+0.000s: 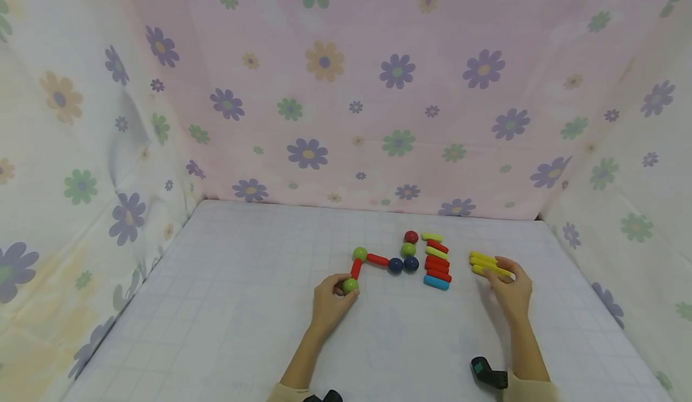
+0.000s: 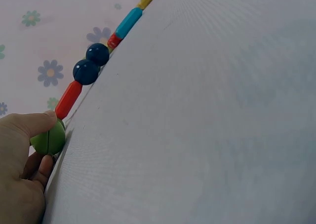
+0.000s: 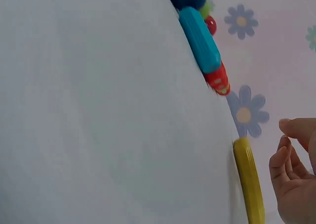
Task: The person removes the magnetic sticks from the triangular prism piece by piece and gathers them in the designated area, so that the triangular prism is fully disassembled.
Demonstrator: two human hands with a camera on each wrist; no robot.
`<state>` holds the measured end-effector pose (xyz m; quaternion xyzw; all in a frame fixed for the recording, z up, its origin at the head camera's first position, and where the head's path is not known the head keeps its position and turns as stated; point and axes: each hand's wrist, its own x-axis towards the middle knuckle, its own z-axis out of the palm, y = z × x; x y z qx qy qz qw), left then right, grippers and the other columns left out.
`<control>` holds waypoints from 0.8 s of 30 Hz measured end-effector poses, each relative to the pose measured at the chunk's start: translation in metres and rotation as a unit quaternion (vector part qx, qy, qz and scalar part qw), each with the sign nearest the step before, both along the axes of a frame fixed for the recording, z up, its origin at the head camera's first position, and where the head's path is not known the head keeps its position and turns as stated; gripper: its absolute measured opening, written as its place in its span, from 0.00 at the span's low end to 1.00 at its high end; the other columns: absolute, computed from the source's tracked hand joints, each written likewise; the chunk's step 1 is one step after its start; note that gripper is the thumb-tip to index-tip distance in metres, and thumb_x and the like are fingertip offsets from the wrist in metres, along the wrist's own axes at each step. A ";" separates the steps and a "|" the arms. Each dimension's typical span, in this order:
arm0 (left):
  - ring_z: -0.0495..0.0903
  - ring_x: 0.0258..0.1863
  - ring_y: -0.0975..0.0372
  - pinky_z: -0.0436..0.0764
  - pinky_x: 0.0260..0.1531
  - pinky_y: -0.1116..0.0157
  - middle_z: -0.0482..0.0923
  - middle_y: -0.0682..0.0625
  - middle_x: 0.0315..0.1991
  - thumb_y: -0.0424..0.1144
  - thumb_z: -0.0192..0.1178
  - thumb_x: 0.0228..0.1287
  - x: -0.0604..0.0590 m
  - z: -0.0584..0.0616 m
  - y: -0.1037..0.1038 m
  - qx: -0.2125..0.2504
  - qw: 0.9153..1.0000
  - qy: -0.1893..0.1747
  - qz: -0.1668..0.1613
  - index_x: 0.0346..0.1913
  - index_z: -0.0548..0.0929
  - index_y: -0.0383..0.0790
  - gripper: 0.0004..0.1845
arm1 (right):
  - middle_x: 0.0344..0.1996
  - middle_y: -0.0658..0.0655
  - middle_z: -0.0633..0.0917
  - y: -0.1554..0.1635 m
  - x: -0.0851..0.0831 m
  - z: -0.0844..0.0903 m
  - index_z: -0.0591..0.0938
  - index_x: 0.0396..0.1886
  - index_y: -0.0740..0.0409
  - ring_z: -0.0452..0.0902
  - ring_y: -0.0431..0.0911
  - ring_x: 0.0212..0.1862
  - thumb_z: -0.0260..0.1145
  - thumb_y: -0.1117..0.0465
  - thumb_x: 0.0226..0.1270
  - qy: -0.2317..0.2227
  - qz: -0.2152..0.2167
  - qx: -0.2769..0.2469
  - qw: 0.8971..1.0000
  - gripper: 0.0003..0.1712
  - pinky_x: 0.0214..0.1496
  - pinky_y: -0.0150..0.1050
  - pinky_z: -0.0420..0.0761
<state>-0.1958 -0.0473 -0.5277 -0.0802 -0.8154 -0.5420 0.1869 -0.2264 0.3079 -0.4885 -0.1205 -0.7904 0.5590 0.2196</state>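
My left hand pinches a green ball between thumb and fingers, low at the table. A red rod joins that ball to a second green ball. From there another red rod runs right to a dark blue ball. My right hand hovers over the right ends of several yellow rods lying side by side. In the right wrist view, its bent fingers stand apart from the nearest yellow rod, and nothing shows between them.
Beside the joined pieces lie a loose dark blue ball, a green ball and a red ball. A column of red and yellow-green rods ends in a blue rod. Flowered cloth encloses the white table.
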 end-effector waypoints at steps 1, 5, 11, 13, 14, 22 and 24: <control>0.76 0.28 0.61 0.75 0.31 0.71 0.81 0.46 0.34 0.30 0.69 0.47 0.000 0.000 0.000 0.000 1.000 0.001 0.000 0.42 0.82 0.30 0.16 | 0.41 0.58 0.76 -0.010 0.001 0.005 0.76 0.51 0.72 0.74 0.29 0.25 0.67 0.73 0.56 0.016 0.012 0.007 1.000 0.21 0.25 0.20 0.74; 0.75 0.28 0.61 0.75 0.31 0.70 0.81 0.47 0.33 0.31 0.69 0.47 0.000 0.000 -0.001 0.001 1.000 0.000 -0.002 0.42 0.82 0.31 0.16 | 0.38 0.68 0.80 -0.046 0.001 0.022 0.78 0.46 0.74 0.75 0.36 0.29 0.67 0.75 0.54 0.050 0.075 0.043 0.995 0.18 0.31 0.20 0.75; 0.75 0.29 0.63 0.76 0.31 0.70 0.81 0.48 0.33 0.32 0.69 0.48 0.000 0.000 -0.001 0.002 1.000 -0.003 -0.006 0.43 0.83 0.32 0.16 | 0.40 0.67 0.83 -0.080 -0.015 0.010 0.80 0.46 0.69 0.77 0.48 0.38 0.68 0.69 0.58 0.074 0.162 0.115 0.977 0.16 0.41 0.29 0.77; 0.75 0.29 0.63 0.76 0.31 0.70 0.81 0.48 0.33 0.32 0.69 0.48 0.000 -0.001 -0.001 0.002 1.000 -0.003 -0.006 0.43 0.83 0.32 0.16 | 0.41 0.65 0.83 -0.091 -0.020 0.006 0.80 0.46 0.69 0.78 0.53 0.43 0.69 0.68 0.57 0.085 0.183 0.139 0.970 0.16 0.47 0.39 0.78; 0.75 0.28 0.63 0.76 0.31 0.70 0.81 0.48 0.33 0.32 0.69 0.48 -0.001 -0.001 -0.001 0.002 1.000 -0.002 -0.005 0.43 0.83 0.32 0.16 | 0.41 0.65 0.84 -0.097 -0.021 0.005 0.80 0.45 0.68 0.77 0.56 0.45 0.69 0.67 0.57 0.087 0.194 0.145 0.966 0.16 0.49 0.45 0.77; 0.76 0.27 0.61 0.76 0.29 0.70 0.82 0.46 0.33 0.31 0.69 0.47 -0.001 -0.004 -0.001 0.003 1.000 0.019 -0.004 0.42 0.83 0.31 0.16 | 0.41 0.63 0.85 -0.136 -0.031 -0.004 0.83 0.42 0.67 0.75 0.59 0.49 0.71 0.66 0.54 0.112 0.251 0.221 0.936 0.16 0.56 0.59 0.67; 0.76 0.27 0.60 0.75 0.29 0.70 0.81 0.46 0.33 0.31 0.69 0.47 -0.001 -0.004 0.000 0.003 1.000 0.016 -0.004 0.42 0.83 0.31 0.16 | 0.41 0.61 0.85 -0.141 -0.031 -0.006 0.84 0.42 0.65 0.74 0.58 0.50 0.71 0.63 0.54 0.103 0.255 0.248 0.929 0.15 0.55 0.60 0.65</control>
